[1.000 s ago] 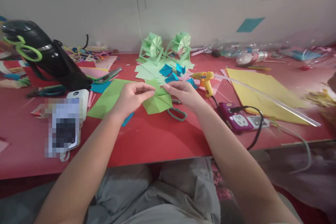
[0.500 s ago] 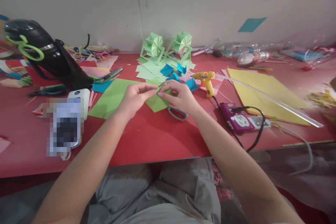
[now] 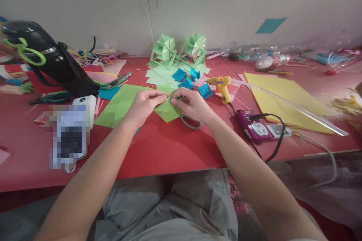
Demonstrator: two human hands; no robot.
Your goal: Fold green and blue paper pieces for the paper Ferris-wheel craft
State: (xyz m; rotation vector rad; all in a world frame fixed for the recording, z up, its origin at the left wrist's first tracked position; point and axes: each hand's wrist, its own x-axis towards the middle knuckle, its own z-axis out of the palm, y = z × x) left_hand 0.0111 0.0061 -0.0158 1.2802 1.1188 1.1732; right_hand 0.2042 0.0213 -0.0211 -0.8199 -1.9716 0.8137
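A piece of light green paper (image 3: 167,113) with creases is between my two hands at the middle of the table. My left hand (image 3: 145,104) pinches it with thumb and forefinger at its upper middle. Close beside, almost touching, my right hand (image 3: 190,102) pinches the same paper, its fingers partly covering it. A larger green sheet (image 3: 115,107) lies flat under and left of my left hand. Grey scissors handles (image 3: 191,122) show just below my right hand; the rest is hidden. Several folded blue paper pieces (image 3: 186,83) lie beyond my hands.
Two green paper wheel models (image 3: 164,48) stand at the back on green sheets. To the right are a yellow glue gun (image 3: 223,87), a purple power strip (image 3: 253,126) and yellow paper (image 3: 285,98). A black bottle (image 3: 51,56) and a phone (image 3: 72,135) are at left.
The green paper's lower point has shifted slightly down and its creased surface shows more. Both hands keep their pinch in nearly the same place.
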